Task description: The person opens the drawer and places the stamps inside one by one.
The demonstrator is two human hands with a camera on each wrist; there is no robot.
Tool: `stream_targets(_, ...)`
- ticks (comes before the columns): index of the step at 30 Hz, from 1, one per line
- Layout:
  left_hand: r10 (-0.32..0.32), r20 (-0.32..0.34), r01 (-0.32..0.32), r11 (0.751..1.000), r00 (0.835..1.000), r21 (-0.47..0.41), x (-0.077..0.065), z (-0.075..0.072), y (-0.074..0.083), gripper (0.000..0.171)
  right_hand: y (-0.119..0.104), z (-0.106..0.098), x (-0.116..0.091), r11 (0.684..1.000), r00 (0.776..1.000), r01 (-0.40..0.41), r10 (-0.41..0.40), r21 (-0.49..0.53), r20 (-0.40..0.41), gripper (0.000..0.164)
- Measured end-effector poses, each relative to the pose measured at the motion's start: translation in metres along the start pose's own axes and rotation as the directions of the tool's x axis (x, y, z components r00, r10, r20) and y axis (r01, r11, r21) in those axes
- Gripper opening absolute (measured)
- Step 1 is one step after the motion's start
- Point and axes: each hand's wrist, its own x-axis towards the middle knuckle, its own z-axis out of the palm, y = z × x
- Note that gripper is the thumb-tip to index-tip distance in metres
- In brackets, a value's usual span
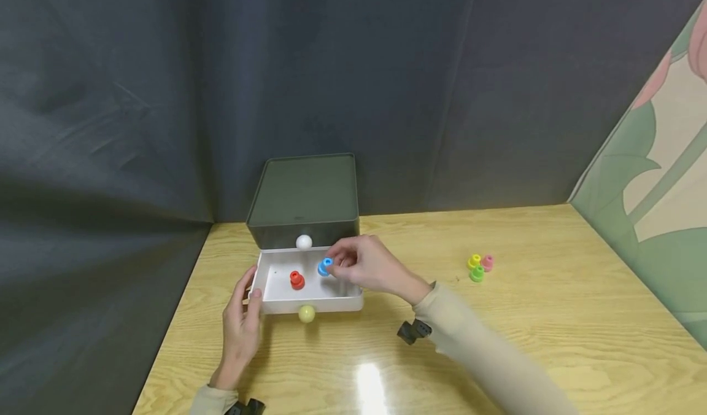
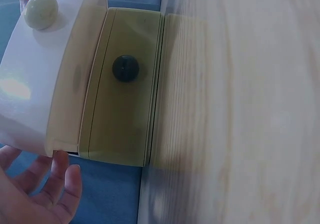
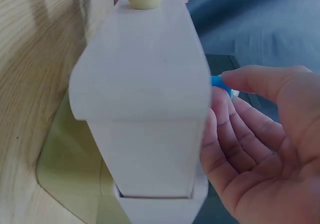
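My right hand (image 1: 361, 264) pinches a small blue stepped plastic piece (image 1: 324, 267) between thumb and fingers, over the right part of a pulled-out white drawer (image 1: 309, 306). In the right wrist view the blue piece (image 3: 220, 82) is partly hidden by the drawer wall and fingers. A red piece (image 1: 297, 280) of the same shape stands inside the drawer, left of the blue one. At the drawer's left end, my left hand (image 1: 242, 326) grips the side wall, its thumb at the front corner. The left wrist view shows its fingertips (image 2: 60, 159) at the drawer's edge.
Behind the drawer sits a dark green cabinet (image 1: 309, 191) with a white knob (image 1: 304, 242); the drawer's front bears a yellow knob (image 1: 306, 314). Yellow (image 1: 474, 261), pink (image 1: 487, 263) and green (image 1: 477, 273) pieces cluster on the wooden table (image 1: 530, 323) to the right. A dark curtain (image 1: 386, 96) hangs behind.
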Motion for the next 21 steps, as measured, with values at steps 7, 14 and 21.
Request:
stream_targets(7,-0.008,-0.002,0.008,1.000,1.000,-0.006,-0.002,0.001,0.004,0.044,0.000,0.014,0.010,0.999,0.999,0.005,-0.003,-0.038,0.043,0.017)
stream_targets(14,-0.001,-0.003,0.001,1.000,1.000,-0.021,-0.003,0.002,0.005,0.044,0.002,0.024,0.016,0.987,0.998,0.040,-0.030,-0.156,0.062,0.020)
stream_targets(21,0.034,-0.014,-0.035,0.999,0.999,-0.019,-0.005,0.000,0.004,0.044,0.004,0.033,0.016,0.961,0.996,0.089,-0.078,-0.261,0.049,0.018)
